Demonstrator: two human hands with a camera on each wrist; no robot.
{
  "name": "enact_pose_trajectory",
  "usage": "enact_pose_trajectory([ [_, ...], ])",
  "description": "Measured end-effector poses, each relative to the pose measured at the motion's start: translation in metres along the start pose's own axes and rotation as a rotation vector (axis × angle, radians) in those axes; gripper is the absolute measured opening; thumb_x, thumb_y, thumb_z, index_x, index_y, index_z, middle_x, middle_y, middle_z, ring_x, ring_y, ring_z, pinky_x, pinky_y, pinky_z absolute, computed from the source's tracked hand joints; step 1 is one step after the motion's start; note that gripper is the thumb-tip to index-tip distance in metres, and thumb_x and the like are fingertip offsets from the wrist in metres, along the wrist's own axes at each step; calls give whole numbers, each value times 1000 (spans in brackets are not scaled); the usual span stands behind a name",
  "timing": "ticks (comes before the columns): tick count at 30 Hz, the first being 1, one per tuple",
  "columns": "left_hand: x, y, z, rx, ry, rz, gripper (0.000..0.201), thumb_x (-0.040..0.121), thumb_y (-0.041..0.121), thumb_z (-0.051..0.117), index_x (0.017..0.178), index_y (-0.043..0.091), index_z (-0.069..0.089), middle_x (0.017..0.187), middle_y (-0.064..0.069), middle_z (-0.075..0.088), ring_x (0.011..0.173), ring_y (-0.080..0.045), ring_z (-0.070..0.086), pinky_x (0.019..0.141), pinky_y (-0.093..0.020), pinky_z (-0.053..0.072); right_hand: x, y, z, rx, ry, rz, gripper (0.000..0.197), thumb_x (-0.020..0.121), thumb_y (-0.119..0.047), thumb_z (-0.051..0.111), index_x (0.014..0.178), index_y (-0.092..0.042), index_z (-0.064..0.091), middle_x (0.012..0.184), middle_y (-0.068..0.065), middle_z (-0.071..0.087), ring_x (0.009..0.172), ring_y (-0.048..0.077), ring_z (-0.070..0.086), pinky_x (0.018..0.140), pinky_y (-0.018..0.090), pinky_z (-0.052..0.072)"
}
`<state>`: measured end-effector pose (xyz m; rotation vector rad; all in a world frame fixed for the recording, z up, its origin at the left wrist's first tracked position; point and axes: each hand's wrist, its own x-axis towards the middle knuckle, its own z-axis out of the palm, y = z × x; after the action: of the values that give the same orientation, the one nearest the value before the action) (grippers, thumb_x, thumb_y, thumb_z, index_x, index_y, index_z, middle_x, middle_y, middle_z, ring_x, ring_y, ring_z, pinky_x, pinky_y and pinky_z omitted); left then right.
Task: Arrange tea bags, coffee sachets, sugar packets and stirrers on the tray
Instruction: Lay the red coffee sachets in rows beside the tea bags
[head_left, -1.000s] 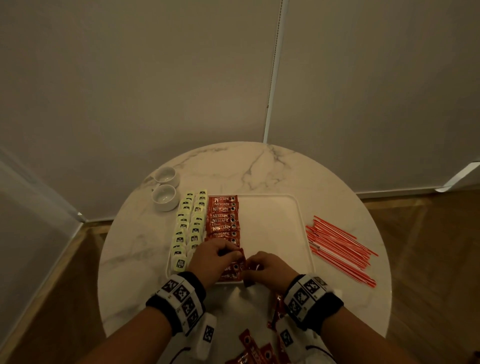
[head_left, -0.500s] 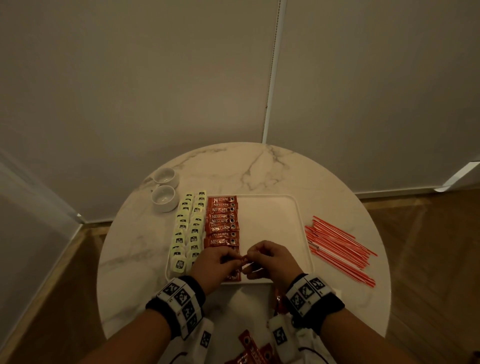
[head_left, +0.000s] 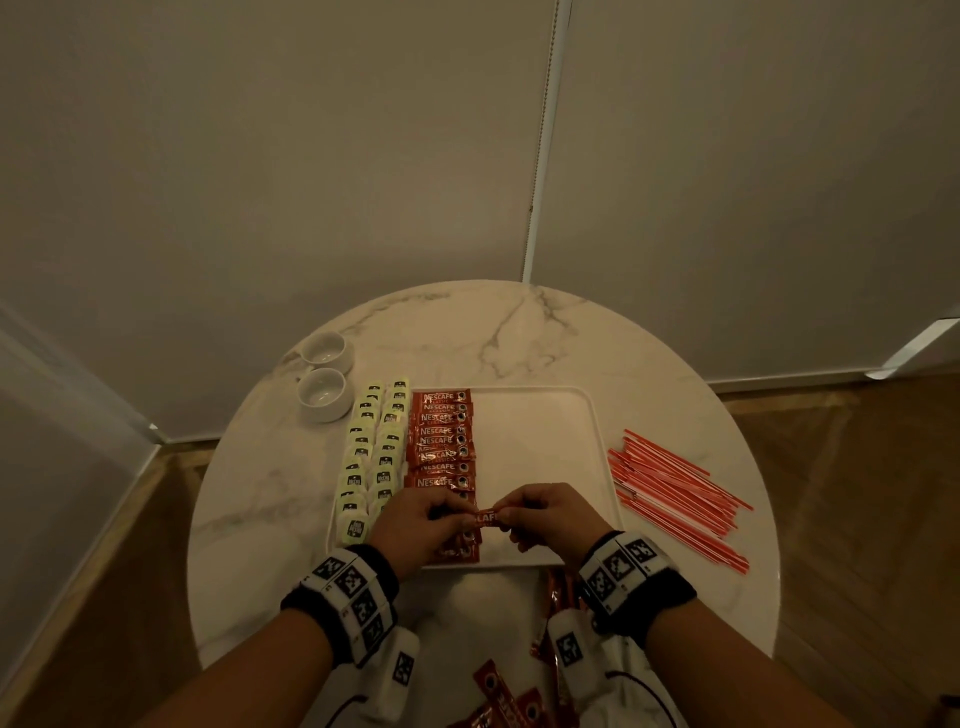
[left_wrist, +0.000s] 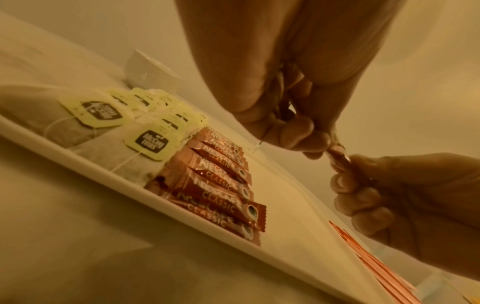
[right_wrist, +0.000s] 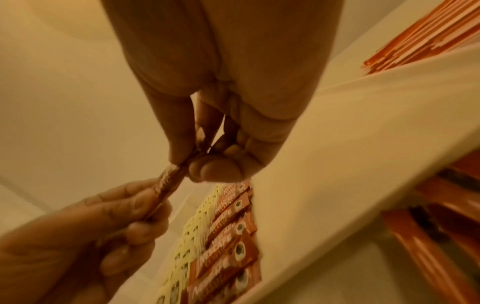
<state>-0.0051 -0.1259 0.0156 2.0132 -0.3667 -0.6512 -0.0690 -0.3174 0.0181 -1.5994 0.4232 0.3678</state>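
Left hand (head_left: 415, 525) and right hand (head_left: 545, 519) each pinch one end of a sachet (head_left: 485, 518), long axis running left–right, above the tray's (head_left: 602, 467) near edge.

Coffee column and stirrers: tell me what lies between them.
In the head view, mostly bare tray lies between the coffee column and the stirrers, then a strip of table. Nearer the person, both hands hold one sachet over it.

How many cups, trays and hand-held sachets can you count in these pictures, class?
Cups: 2
Trays: 1
Held sachets: 1
Total: 4
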Motion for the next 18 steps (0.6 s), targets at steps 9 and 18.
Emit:
enact_pose_trajectory([
  [9,8,5,-14,-195,66,-38,26,90,2,58,91,24,71,82,-3,71,61,-8,64,60,-23,53,14,-14,-16,-76,-79,-44,22,90,1,56,100,-9,73,84,7,72,69,12,64,64,23,52],
  [18,16,-7,-14,-59,167,-14,28,94,10,53,102,35,63,100,9,68,89,-7,64,82,-28,53,31,-16,-34,-395,103,-35,21,85,-2,62,95,-14,75,71,-5,66,61,3,51,51,7,39],
])
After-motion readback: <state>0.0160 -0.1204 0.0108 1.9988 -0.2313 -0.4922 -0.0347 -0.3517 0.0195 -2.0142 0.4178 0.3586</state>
